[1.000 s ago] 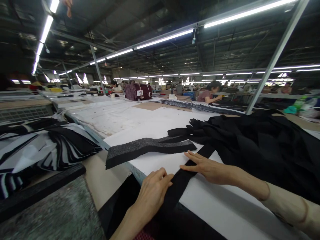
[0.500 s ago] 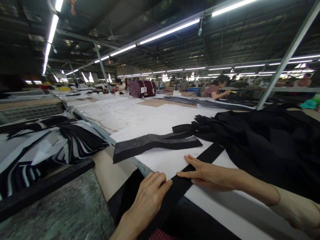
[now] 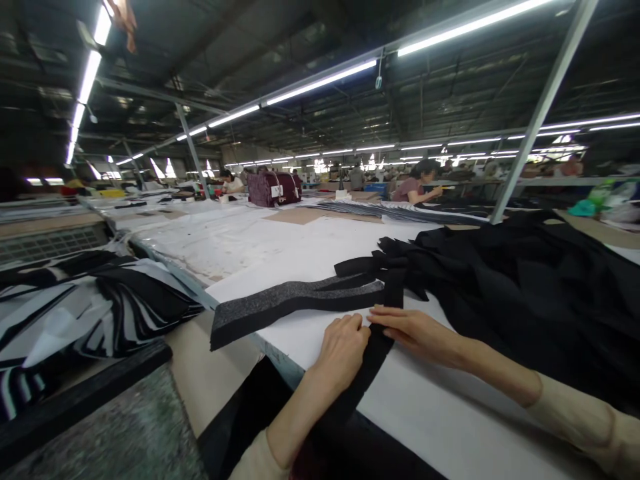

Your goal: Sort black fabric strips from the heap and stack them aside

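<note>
A black fabric strip (image 3: 371,368) lies across the white sheet (image 3: 415,407) and hangs over the table's near edge. My left hand (image 3: 345,350) is closed on the strip's left side, fingers curled and knuckles up. Its fingertips nearly meet those of my right hand (image 3: 417,333), which comes in from the right with its fingers together, pinching the strip's edge. Part of the strip is hidden under both hands. Just beyond them are black strips with a speckled grey band (image 3: 295,297), one end jutting past the table edge.
A large heap of black fabric pieces (image 3: 525,287) covers the table's right side. Striped black-and-white fabric (image 3: 130,300) lies at the left. Farther back are a maroon bundle (image 3: 273,188), a slanting metal post (image 3: 540,120) and a person (image 3: 416,187) at another table.
My left hand has moved up and right along the strip. The right hand's spread fingers have come together beside it. The strip's far part now points more straight away, and the camera view has shifted right.
</note>
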Available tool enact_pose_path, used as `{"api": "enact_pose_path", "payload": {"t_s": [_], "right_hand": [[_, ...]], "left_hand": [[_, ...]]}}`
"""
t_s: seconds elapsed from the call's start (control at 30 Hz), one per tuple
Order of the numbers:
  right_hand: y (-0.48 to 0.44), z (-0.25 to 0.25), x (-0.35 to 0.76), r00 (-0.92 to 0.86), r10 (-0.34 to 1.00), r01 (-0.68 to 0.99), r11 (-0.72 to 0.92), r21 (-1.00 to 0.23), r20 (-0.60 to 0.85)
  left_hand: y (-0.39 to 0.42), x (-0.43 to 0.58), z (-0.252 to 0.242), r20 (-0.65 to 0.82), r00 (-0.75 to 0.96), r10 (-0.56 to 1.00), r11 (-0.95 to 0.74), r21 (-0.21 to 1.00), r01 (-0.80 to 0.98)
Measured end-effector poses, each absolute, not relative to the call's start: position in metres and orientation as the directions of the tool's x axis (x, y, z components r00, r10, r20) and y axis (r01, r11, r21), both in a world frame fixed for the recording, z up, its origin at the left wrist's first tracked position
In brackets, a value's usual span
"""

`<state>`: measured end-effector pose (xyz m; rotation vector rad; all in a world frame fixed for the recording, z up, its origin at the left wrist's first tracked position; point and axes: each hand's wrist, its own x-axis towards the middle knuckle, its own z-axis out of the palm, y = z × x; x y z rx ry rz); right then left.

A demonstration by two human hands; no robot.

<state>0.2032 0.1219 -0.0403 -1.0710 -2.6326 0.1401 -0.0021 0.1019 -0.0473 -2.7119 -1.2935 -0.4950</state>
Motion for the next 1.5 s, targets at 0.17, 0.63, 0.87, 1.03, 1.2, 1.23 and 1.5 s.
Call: {"api": "enact_pose_path", "payload": {"t_s": [0.17, 0.63, 0.87, 1.03, 1.2, 1.23, 1.5], "right_hand": [[0.115, -0.041, 0.196, -0.705, 0.671, 0.607, 0.738, -0.295, 0.228], [0.118, -0.043, 0.196, -0.676, 0.694, 0.616, 0.717, -0.326, 0.247], [0.116, -0.044, 0.195, -0.674, 0.692, 0.620, 0.720, -0.313, 0.257], [0.116, -0.043, 0.196, -0.678, 0.679, 0.592, 0.732, -0.337, 0.282], [0.117, -0.046, 0.199, -0.681, 0.675, 0.593, 0.736, -0.327, 0.283], [0.117, -0.047, 0.200, -0.680, 0.675, 0.592, 0.736, -0.330, 0.287], [0.114, -0.049, 0.203, -0.665, 0.677, 0.558, 0.731, -0.392, 0.314]], "left_hand": [[0.097, -0.016, -0.044, 0.327, 0.434, 0.840, -0.540, 0.413, 0.734], [0.073, -0.011, -0.055, 0.352, 0.296, 0.888, -0.427, 0.388, 0.817], [0.089, -0.013, -0.034, 0.309, 0.264, 0.914, -0.394, 0.518, 0.759], [0.097, 0.001, -0.012, 0.377, 0.334, 0.864, -0.488, 0.463, 0.740], [0.100, 0.004, -0.003, 0.414, 0.339, 0.845, -0.526, 0.525, 0.669], [0.102, 0.005, -0.005, 0.404, 0.373, 0.835, -0.538, 0.461, 0.706], [0.115, 0.000, -0.025, 0.304, 0.483, 0.821, -0.540, 0.143, 0.829]]}}
